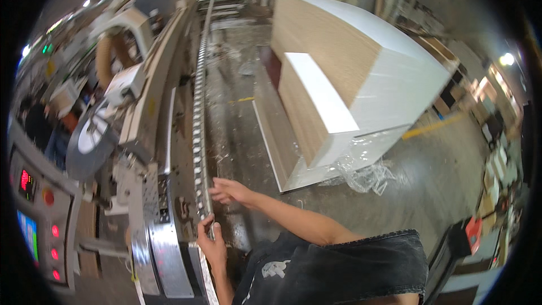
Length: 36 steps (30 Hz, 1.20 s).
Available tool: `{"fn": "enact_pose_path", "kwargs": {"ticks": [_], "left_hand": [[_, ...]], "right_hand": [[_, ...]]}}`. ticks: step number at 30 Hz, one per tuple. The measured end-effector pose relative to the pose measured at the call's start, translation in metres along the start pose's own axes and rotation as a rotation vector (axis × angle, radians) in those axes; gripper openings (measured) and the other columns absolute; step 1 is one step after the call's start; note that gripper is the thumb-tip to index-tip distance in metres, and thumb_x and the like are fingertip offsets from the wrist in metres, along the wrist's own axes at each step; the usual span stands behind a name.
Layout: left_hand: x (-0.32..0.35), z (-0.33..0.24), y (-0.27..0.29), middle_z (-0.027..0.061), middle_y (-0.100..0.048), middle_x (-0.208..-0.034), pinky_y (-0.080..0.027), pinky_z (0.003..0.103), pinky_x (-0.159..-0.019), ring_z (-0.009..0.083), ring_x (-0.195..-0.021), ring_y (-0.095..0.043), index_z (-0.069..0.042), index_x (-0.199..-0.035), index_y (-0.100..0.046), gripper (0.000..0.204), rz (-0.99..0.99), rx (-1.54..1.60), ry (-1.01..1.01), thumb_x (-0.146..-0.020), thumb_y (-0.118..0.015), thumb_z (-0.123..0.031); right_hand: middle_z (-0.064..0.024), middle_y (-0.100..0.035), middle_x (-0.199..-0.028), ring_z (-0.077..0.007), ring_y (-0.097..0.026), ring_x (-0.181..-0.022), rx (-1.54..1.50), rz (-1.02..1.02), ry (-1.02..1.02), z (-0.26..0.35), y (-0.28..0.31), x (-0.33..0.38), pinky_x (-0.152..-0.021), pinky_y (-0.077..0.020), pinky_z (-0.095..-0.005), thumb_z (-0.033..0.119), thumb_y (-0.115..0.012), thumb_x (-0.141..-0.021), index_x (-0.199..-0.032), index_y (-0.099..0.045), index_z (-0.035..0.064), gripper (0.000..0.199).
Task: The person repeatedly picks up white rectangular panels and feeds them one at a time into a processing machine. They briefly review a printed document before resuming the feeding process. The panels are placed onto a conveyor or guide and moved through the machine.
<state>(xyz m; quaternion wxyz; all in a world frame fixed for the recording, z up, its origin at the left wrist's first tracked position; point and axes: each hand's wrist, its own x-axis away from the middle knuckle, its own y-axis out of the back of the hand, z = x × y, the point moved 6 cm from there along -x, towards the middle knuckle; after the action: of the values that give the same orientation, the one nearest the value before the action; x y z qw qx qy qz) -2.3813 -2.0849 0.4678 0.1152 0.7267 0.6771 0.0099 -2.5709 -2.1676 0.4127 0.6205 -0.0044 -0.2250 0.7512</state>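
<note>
Long rail (199, 135) looks stiff; outer-edge hold advisable. Left hand (214, 247) touches it, clamping unclear; right hand (232, 192), fingers slightly apart, beside it.

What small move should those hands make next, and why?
Perhaps settle the right hand against the roller rail: it's close beside it, though I can't tell whether it touches, while the left hand is at the rail's near end, so both together might be steadier.
</note>
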Motion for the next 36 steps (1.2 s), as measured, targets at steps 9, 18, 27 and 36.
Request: {"fn": "enact_pose_path", "kwargs": {"ticks": [9,18,27,36], "left_hand": [[-0.010,-0.088,-0.224,0.0085,-0.071,-0.121,-0.051,0.033,-0.098,0.0177,-0.112,-0.066,-0.001,-0.123,-0.067,0.022,0.456,0.160,-0.091,-0.103,-0.063,-0.009],[-0.009,-0.134,-0.401,0.0190,-0.046,-0.158,-0.036,0.043,-0.120,0.0313,-0.147,-0.044,0.000,-0.156,-0.041,0.057,0.586,0.183,-0.053,-0.106,-0.061,-0.021],[-0.034,-0.132,-0.406,0.0119,-0.058,-0.125,-0.054,0.037,-0.089,0.0188,-0.112,-0.061,-0.004,-0.127,-0.043,0.037,0.249,0.335,0.260,-0.103,-0.068,-0.018],[-0.010,-0.078,-0.223,0.0109,-0.067,-0.118,-0.045,0.022,-0.062,0.0122,-0.090,-0.062,-0.003,-0.145,-0.040,0.061,-0.153,0.520,0.319,-0.096,-0.075,-0.011]], "right_hand": [[-0.0146,-0.075,-0.094,-0.0192,-0.073,-0.085,-0.058,-0.941,0.357,0.005,0.235,0.250,-0.076,-0.0583,-0.0297,0.014,-0.057,-0.107,-0.139,-0.057,0.0010,0.035],[-0.0197,-0.075,-0.099,-0.0209,-0.073,-0.085,-0.071,-0.989,0.652,0.120,0.326,0.333,-0.077,-0.0589,-0.0331,0.012,-0.056,-0.108,-0.165,-0.020,0.0024,0.068],[-0.0094,-0.078,-0.088,-0.0291,-0.075,-0.077,0.547,-0.914,0.350,0.124,0.259,0.312,-0.074,-0.0571,-0.0397,0.022,-0.061,-0.101,-0.164,-0.013,-0.0036,0.083],[-0.0144,-0.075,-0.104,-0.0223,-0.075,-0.087,0.051,-0.457,0.465,0.057,0.187,0.272,-0.077,-0.0584,-0.0337,0.019,-0.061,-0.107,-0.156,-0.037,-0.0017,0.059]]}}
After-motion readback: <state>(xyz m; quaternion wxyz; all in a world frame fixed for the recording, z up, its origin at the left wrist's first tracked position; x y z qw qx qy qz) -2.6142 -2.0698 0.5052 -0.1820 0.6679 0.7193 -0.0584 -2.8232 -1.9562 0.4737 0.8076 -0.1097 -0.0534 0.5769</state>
